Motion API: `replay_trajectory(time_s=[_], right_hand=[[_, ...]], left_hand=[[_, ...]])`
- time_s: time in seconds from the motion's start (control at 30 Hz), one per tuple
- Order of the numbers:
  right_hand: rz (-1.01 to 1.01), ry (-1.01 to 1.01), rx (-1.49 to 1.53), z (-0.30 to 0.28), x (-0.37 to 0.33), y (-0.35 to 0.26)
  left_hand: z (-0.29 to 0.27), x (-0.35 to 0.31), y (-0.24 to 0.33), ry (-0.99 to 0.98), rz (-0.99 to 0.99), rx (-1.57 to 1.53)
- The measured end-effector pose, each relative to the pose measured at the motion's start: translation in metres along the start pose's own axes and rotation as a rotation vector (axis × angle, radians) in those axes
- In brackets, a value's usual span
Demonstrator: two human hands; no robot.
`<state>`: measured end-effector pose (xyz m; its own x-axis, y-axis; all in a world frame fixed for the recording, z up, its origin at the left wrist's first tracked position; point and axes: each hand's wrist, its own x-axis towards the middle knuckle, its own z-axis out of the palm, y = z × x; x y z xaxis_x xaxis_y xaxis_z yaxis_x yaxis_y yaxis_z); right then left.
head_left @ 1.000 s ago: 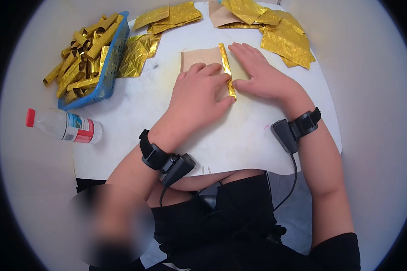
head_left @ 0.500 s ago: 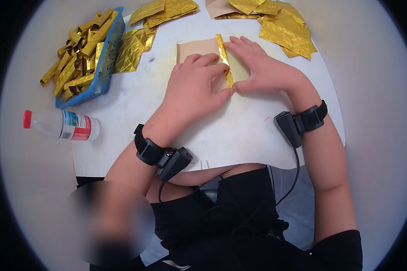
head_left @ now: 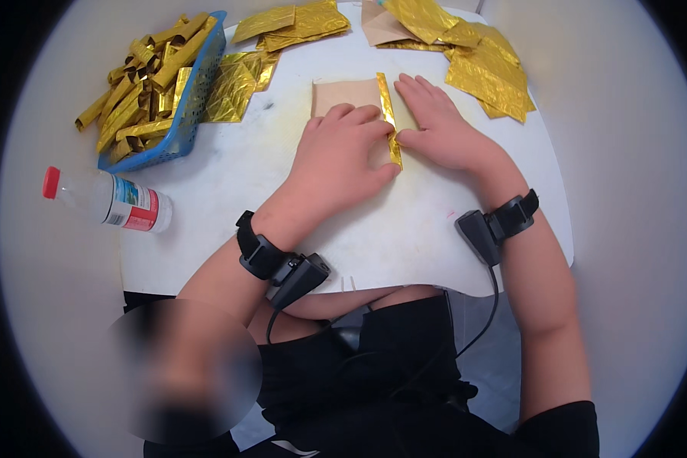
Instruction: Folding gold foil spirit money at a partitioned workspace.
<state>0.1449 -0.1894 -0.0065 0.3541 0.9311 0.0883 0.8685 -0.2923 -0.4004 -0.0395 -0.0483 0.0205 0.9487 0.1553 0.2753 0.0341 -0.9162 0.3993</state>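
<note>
In front of me lies a sheet of paper [head_left: 345,93], tan side up, with its right edge folded over into a narrow gold strip [head_left: 385,91]. My left hand [head_left: 340,153] rests over the near part of the sheet, fingers bent a little and apart. Its index finger and thumb touch the gold strip, and the hand hides the sheet's near left corner. To the right of the fold, my right hand [head_left: 439,126] lies palm down with fingers stretched out. Its thumb tip is against the strip's right side.
A blue basket [head_left: 196,91] full of rolled gold paper tubes [head_left: 141,91] stands at the far left. A clear bottle with a red cap [head_left: 107,200] lies nearer. Gold sheets [head_left: 301,23] are piled at the back, with another pile [head_left: 487,72] at the back right.
My right thumb has moved away from me along the strip, and that hand now lies flatter with its fingers closer together. My left hand stays on the sheet. The whole view has shifted slightly.
</note>
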Motion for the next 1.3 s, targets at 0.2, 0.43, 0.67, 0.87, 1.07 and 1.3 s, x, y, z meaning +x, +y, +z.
replay_trajectory(time_s=[0.2, 0.43, 0.67, 0.87, 1.07, 1.3], right_hand=[[0.069, 0.020, -0.087, 0.003, 0.009, 0.000], [0.174, 0.025, -0.148, 0.006, 0.025, -0.001], [0.205, 0.032, -0.203, 0.011, 0.046, 0.009], [0.254, 0.024, -0.228, 0.010, 0.065, 0.014], [0.272, 0.037, -0.211, 0.009, 0.079, 0.018], [0.287, 0.115, -0.208, 0.017, 0.088, 0.014]], left_hand=[[0.000, -0.003, -0.001, -0.035, -0.021, -0.010], [-0.001, -0.003, 0.000, -0.076, -0.042, 0.033], [-0.002, -0.004, -0.001, -0.103, -0.033, 0.052], [0.000, -0.004, -0.001, -0.095, -0.017, 0.058], [-0.005, -0.001, 0.003, -0.133, -0.026, 0.089], [-0.007, -0.005, 0.002, -0.103, -0.024, 0.110]])
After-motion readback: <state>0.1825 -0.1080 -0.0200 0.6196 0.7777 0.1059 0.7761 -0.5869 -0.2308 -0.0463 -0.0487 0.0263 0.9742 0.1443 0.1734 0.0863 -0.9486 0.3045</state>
